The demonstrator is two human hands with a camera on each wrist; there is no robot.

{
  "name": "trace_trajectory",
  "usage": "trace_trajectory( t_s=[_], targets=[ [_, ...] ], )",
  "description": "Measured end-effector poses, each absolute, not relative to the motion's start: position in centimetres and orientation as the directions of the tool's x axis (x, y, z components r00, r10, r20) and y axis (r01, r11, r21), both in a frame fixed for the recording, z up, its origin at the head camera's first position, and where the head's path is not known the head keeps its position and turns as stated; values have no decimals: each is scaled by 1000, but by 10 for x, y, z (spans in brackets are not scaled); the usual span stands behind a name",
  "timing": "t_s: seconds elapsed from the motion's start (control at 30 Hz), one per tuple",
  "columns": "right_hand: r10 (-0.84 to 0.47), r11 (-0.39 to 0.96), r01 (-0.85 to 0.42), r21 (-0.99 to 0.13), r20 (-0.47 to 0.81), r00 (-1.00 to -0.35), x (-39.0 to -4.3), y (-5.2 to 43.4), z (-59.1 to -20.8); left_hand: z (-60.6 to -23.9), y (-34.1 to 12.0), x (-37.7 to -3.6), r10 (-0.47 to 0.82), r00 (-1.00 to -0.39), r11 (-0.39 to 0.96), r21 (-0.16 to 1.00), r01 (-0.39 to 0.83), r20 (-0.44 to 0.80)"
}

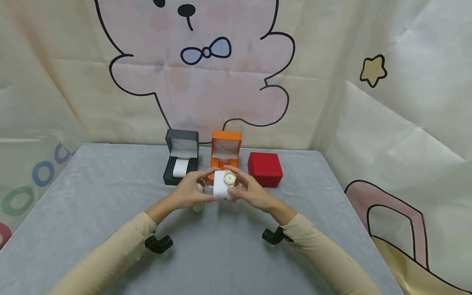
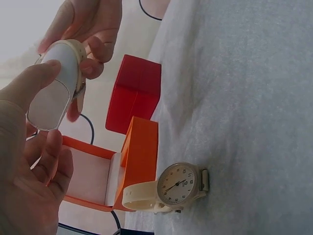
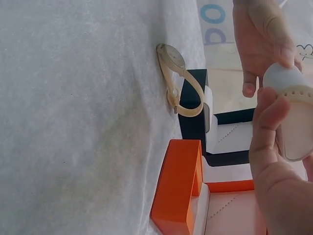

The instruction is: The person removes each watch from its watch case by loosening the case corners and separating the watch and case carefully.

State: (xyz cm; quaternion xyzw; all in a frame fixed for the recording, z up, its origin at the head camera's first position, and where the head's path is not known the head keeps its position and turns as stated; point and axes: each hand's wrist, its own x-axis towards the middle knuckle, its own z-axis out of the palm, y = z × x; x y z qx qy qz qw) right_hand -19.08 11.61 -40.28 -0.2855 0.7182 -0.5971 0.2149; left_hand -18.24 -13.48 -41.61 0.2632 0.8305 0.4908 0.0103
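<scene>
Head view: both hands, left (image 1: 189, 192) and right (image 1: 250, 192), clasp a white cushion (image 1: 220, 185) wrapped by a cream-strapped watch (image 1: 230, 178) (pale dial, gold rim).

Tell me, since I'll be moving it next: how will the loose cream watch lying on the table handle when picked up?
The cream watch probably feels light. Its thin strap, closed in a loop, looks bendy, so it may flop. Resting on edge on the grey cloth, it could tip over if nudged.

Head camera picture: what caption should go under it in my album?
Two hands, left hand and right hand, hold a watch on its white cushion.
</scene>
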Motion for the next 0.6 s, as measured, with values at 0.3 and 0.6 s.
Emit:
trace_trajectory(
  t_s=[0.3,0.6],
  targets=[
    [-688,108,6,-994,-79,-721,-186,116,-403,-417,-137,-181,468,-862,368,843,391,195],
    [-659,135,67,-989,-140,-739,-189,115,-403,-417,-135,-184,480,-845,376,814,443,237]
  ],
)
